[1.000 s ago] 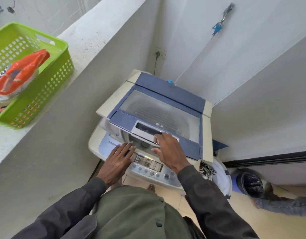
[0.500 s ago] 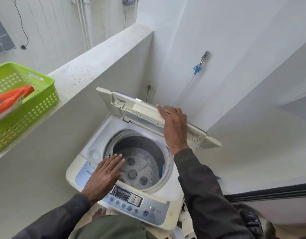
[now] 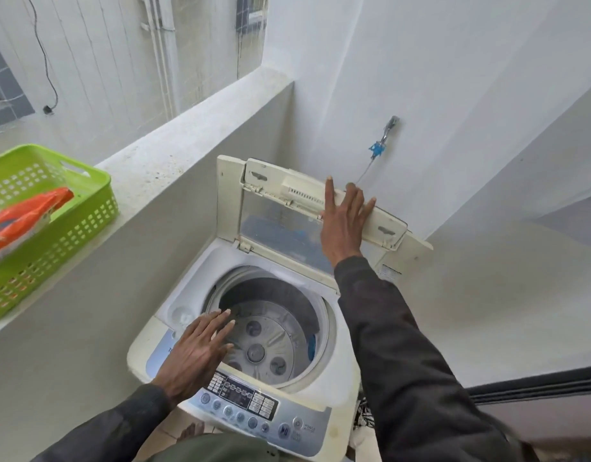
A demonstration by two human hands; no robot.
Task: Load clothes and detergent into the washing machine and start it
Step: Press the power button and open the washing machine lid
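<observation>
As right hand [image 3: 342, 225] touches lid [image 3: 228, 201] (raised), left hand [image 3: 195, 353] lies flat.

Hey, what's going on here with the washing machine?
A person stands over a top-loading washing machine. The right hand, fingers straight, presses against the raised lid, holding it open. The left hand lies flat at the front rim of the drum. No clothes show inside it. An orange packet sits in a green basket on the ledge.

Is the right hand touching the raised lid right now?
Touching. The head view shows the right hand laid flat against the folded lid, its straight fingers overlapping the lid's upper edge with no gap visible.
</observation>
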